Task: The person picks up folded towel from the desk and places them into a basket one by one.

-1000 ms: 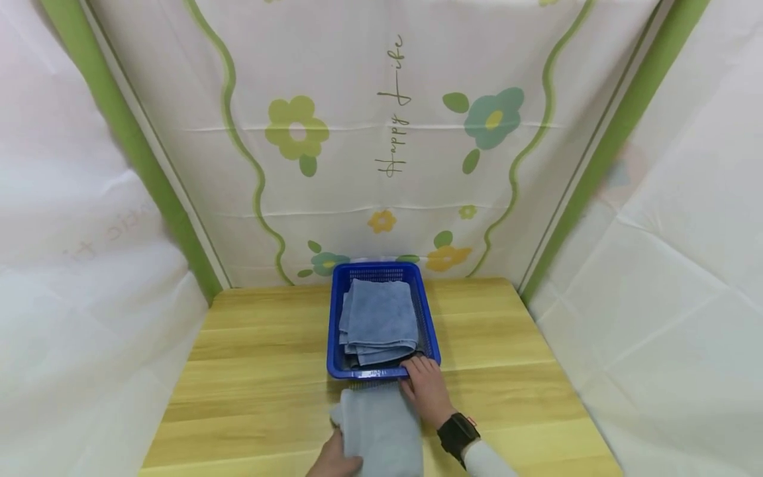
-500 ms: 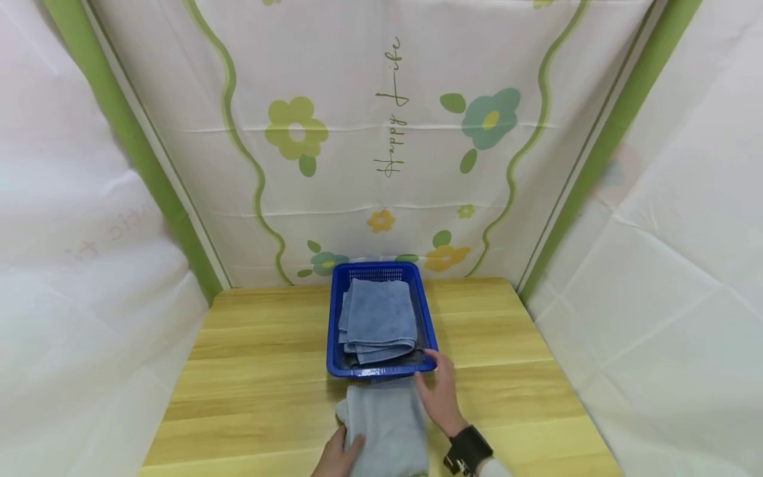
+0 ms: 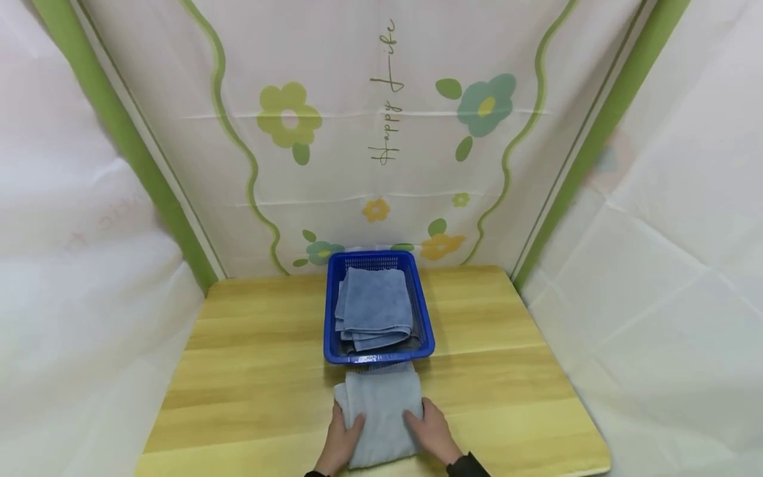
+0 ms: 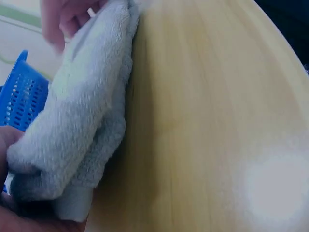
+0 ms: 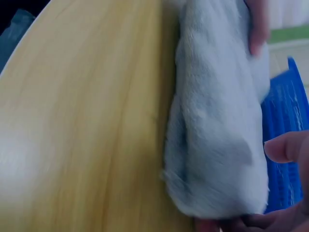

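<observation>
A folded pale grey-blue towel (image 3: 384, 414) lies over the near part of the wooden table, just in front of the blue basket. My left hand (image 3: 341, 440) grips its left edge, thumb on top and fingers underneath; the left wrist view shows the layered folds of the towel (image 4: 82, 101) at that hand. On the opposite edge, my right hand (image 3: 434, 432) holds the towel with its thumb over the top, and in the right wrist view its fingers reach below the towel (image 5: 217, 121). Several folded blue towels (image 3: 378, 301) are stacked inside the basket.
The blue plastic basket (image 3: 426, 331) with perforated walls stands at the back middle of the wooden table (image 3: 256, 371). Behind it hangs a white curtain (image 3: 352, 146) printed with flowers, and white fabric sides enclose the table on both sides.
My right hand has left the basket's front right corner and come back to the towel's right edge. My left hand has kept its hold, and the towel's near edge now shows.
</observation>
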{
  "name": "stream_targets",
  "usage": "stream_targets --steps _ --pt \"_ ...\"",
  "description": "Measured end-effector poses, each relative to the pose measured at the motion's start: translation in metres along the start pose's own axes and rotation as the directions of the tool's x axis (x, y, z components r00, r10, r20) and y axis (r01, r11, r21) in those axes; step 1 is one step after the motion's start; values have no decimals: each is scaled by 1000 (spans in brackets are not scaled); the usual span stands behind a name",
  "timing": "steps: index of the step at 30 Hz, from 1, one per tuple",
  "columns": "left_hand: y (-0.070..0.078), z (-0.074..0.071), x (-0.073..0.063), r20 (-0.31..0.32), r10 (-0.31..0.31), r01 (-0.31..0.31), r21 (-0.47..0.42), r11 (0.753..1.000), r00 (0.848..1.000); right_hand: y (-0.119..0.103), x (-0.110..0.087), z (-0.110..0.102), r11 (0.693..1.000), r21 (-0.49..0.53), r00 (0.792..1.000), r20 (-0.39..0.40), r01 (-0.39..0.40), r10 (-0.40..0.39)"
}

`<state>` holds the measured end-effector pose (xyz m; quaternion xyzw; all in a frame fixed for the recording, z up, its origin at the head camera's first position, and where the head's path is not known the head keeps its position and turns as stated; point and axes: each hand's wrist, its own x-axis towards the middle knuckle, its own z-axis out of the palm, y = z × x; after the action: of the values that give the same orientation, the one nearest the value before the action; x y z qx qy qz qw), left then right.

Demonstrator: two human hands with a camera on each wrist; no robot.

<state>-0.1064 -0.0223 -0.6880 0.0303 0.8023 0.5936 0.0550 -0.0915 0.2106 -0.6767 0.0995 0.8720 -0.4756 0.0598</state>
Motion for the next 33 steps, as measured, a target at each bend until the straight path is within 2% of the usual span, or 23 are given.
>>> stream_targets --steps 5,8,11,14,16,18,19,21,22,25,27,29,30,33 --pt "6 6 4 49 23 -23 7 1000 999 -2 2 6 997 -34 992 -103 71 -74" --pt "7 10 3 21 30 -29 -14 999 999 1 -1 8 992 -68 979 -166 109 -119" --pt "11 12 -2 5 26 -25 -51 998 1000 0 -10 7 992 -37 966 -224 125 -130" --pt "22 8 -13 51 23 -18 -96 995 998 -4 -24 3 981 51 938 -307 187 -163" --pt "32 3 -19 83 36 -23 -142 990 996 -9 -32 -1 961 92 904 -372 261 -210" --pt "45 -3 -22 80 86 -71 -179 981 993 -18 -34 -7 934 112 869 -417 338 -265" --pt "53 -7 -20 70 132 -116 -195 974 989 -26 -33 -12 923 122 861 -421 364 -284" --pt "70 -14 -7 37 238 -227 -190 955 971 -43 -23 -23 901 146 847 -428 408 -314" --pt "80 -18 2 25 287 -279 -170 945 958 -54 -15 -30 895 159 849 -420 417 -321" --pt "111 -33 43 0 421 -418 -120 901 907 -88 16 -50 889 164 846 -421 427 -328" --pt "132 -43 74 3 458 -455 -110 884 889 -111 40 -62 887 161 843 -422 432 -334" --pt "150 -52 104 5 466 -463 -102 880 885 -131 65 -72 883 164 841 -422 440 -340" --pt "157 -56 119 8 460 -457 -94 884 888 -141 77 -76 878 174 843 -413 445 -345" --pt "171 -66 157 24 406 -405 -40 913 913 -160 111 -85 877 194 861 -369 439 -350"
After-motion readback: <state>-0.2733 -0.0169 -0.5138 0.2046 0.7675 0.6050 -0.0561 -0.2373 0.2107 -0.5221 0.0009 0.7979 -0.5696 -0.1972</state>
